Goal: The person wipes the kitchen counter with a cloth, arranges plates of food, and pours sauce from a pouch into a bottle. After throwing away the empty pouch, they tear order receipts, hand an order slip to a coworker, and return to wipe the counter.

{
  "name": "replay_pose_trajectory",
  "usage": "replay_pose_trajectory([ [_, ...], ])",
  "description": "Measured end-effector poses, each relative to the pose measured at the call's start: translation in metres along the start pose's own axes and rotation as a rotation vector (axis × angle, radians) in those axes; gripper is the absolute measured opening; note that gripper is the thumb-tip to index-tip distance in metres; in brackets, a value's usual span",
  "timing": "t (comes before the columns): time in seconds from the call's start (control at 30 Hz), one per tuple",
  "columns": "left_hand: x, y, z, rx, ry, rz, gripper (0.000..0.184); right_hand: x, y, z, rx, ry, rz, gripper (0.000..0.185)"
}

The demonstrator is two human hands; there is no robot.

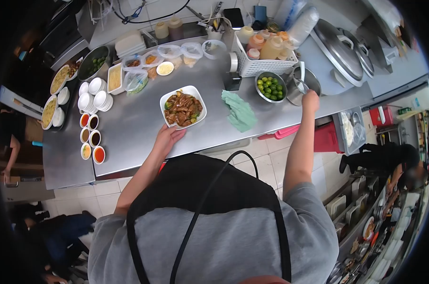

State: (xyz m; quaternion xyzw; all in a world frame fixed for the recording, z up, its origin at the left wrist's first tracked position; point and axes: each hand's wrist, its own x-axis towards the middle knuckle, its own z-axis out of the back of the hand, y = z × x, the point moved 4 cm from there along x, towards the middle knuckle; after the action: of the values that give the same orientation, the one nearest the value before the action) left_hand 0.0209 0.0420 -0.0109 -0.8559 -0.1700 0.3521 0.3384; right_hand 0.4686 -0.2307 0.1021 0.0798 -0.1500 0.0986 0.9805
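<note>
A square white bowl [202,110] holds brown sauced meat slices with green vegetable pieces [181,109]. At its near edge, my left hand [169,138] grips the rim with fingers reaching underneath. On the right, my right hand [310,100] is closed on the thin handle of a metal utensil [303,84] dipping into a steel pot [314,80]. The utensil's lower end is hidden in the pot. A white handle [302,70] also sticks out of this pot. Beside it stands a metal bowl of green calamansi limes [270,88], and a green cloth [239,111] lies crumpled nearby.
Sauce cups [95,138] and stacked white dishes [103,100] stand on the left of the steel counter [134,137]. Bagged ingredients [169,51] line the back. A white basket [252,66] holds squeeze bottles. Large lids [337,52] lie at right. Other people [389,161] are nearby.
</note>
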Motion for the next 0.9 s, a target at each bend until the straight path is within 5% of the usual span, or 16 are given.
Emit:
replay_pose_trajectory([
  [0.03, 0.003, 0.000, 0.001, -0.023, -0.021, -0.019, 0.031, 0.005, 0.003, -0.009, -0.043, 0.079, -0.009, 0.029],
  [0.07, 0.004, 0.000, 0.002, -0.027, -0.036, -0.027, 0.031, 0.000, 0.009, -0.008, -0.145, -0.183, 0.126, 0.016],
  [0.1, 0.006, 0.000, 0.003, -0.030, -0.041, -0.049, 0.031, -0.006, 0.022, -0.001, -0.135, -0.178, 0.141, 0.016],
  [0.17, 0.009, -0.005, 0.011, -0.038, -0.063, -0.080, 0.031, -0.029, 0.063, 0.033, 0.184, -0.566, 0.333, 0.014],
  [0.23, 0.008, -0.009, 0.023, 0.043, -0.093, -0.060, 0.029, -0.062, 0.105, 0.023, 0.673, -0.216, 0.506, 0.013],
  [0.3, 0.000, -0.016, 0.034, 0.079, -0.123, -0.053, 0.028, -0.112, 0.144, -0.015, 0.655, 0.102, 0.615, 0.013],
  [0.4, -0.012, -0.025, 0.060, 0.148, -0.141, 0.001, 0.027, -0.165, 0.177, -0.043, 0.492, -0.003, 0.798, 0.010],
  [0.5, -0.024, -0.035, 0.070, 0.202, -0.141, 0.047, 0.027, -0.168, 0.205, -0.072, 0.302, 0.168, 0.835, 0.010],
  [0.57, -0.030, -0.036, 0.073, 0.220, -0.143, 0.060, 0.028, -0.165, 0.232, -0.043, 0.686, 0.372, 0.700, 0.013],
  [0.77, -0.033, -0.037, 0.068, 0.179, -0.152, 0.090, 0.039, -0.193, 0.329, -0.115, 0.799, 0.784, 0.784, 0.018],
  [0.9, -0.034, -0.047, 0.058, 0.194, -0.081, 0.053, 0.049, -0.215, 0.372, -0.099, 0.779, 0.982, 0.895, 0.015],
])
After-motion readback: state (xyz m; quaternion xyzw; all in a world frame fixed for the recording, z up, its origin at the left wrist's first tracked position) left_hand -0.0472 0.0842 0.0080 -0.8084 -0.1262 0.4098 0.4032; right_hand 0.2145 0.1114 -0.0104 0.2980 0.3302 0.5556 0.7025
